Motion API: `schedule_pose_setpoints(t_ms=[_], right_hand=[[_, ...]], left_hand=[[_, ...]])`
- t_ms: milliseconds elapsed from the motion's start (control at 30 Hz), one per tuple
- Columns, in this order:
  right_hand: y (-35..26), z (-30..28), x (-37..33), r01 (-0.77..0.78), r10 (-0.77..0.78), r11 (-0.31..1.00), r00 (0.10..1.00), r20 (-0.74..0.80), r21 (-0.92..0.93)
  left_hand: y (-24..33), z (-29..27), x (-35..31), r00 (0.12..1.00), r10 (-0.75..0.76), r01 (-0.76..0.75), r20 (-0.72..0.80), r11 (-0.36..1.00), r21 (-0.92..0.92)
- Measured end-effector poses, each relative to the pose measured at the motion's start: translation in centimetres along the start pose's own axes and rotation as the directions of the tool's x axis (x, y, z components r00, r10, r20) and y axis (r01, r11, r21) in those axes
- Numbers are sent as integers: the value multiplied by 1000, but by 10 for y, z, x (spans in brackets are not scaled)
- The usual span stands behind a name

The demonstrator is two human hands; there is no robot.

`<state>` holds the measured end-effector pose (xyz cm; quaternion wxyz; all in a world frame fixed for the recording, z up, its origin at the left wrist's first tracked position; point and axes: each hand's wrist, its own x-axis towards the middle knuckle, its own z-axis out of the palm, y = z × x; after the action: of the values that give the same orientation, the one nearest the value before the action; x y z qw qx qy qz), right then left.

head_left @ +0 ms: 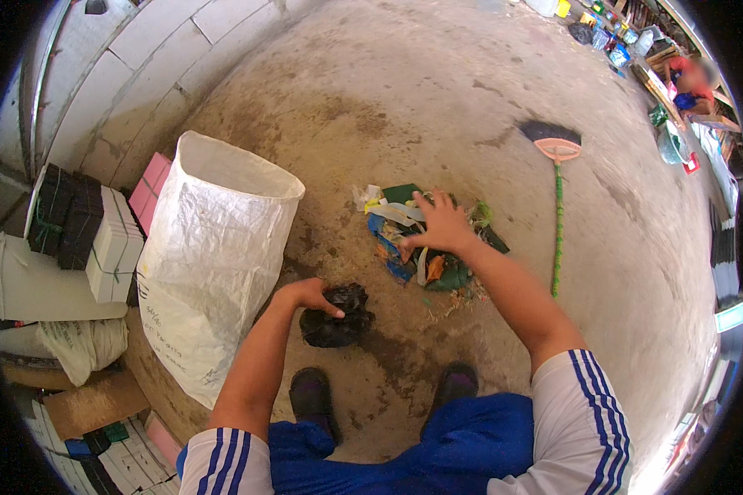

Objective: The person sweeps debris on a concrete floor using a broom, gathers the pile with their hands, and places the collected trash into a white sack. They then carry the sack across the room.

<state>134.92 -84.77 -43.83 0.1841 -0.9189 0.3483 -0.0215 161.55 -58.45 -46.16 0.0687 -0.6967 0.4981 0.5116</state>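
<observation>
My left hand (307,294) grips a crumpled black plastic bag (338,318) low over the concrete floor, just in front of my feet. My right hand (440,223) reaches forward with fingers spread and rests on a pile of litter (421,235): scraps of green, blue, yellow, white and orange paper and plastic. A large white woven sack (215,247) stands open-mouthed to the left of my left hand.
A broom (556,165) with a pink head and green handle lies on the floor right of the pile. Bundled stacks of white and black sheets (99,239) line the left wall. Another person (689,78) sits far off at the top right by shelves.
</observation>
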Motion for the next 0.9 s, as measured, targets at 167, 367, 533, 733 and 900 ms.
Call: schedule_pose_setpoints(t_ms=[167,367,533,733,900], right_hand=[[-25,17,-8,12,45,973,969,244,-228],[-4,77,-10,82,-71,997,890,451,-6],[5,58,-32,-24,-15,980,981,195,199],[8,52,-28,126,-142,989,964,226,82],[25,67,-27,32,-81,955,985,153,296]], left_hand=[[55,-43,30,874,-142,-44,-465,930,-366],[85,-9,138,538,-65,-262,-841,935,-239],[123,21,147,783,-88,-215,-616,891,-401],[113,50,163,866,46,-392,-497,680,-620],[121,-8,98,849,105,-321,-518,881,-348]])
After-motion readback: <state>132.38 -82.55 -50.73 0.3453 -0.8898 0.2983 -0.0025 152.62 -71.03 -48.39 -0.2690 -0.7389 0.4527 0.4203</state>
